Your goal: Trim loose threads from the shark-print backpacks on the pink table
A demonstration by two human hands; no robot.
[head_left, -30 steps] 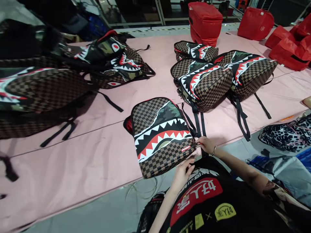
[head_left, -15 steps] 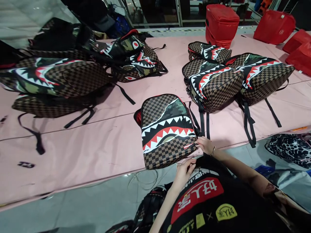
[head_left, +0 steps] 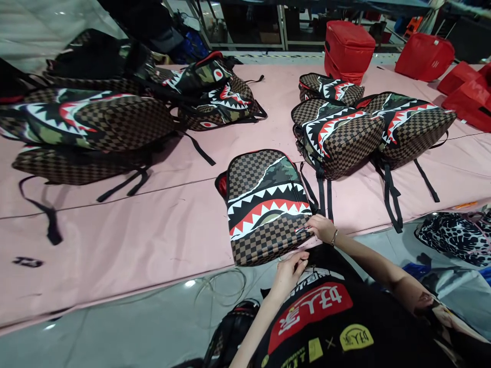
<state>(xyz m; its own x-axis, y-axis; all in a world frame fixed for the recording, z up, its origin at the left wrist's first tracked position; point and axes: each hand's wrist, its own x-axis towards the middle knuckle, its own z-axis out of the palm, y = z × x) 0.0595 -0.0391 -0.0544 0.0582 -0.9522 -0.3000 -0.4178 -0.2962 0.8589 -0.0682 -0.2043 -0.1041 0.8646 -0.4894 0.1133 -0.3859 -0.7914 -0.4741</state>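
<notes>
A backpack (head_left: 270,209) with a brown check and a shark-mouth print lies flat near the table's front edge, its bottom towards me. My right hand (head_left: 321,228) is closed at its lower right corner. From those fingers a slim shiny thing (head_left: 302,230) points left over the check panel; its kind is too small to tell. Just below the backpack's bottom edge, my left hand (head_left: 290,271) is pinched, thumb against fingers. Whatever it may hold is hidden.
Several matching backpacks (head_left: 341,135) lie at the right, straps hanging over the edge, and more are piled at the left (head_left: 95,120). Red bags (head_left: 349,48) stand behind on the pink-covered table (head_left: 153,245). Below the front edge, a dark backpack (head_left: 233,332) lies on the floor.
The view has shifted slightly. My right hand remains at the backpack's corner, with the slim shiny thing now lying across the small red-and-white label. My left hand is almost unchanged.
</notes>
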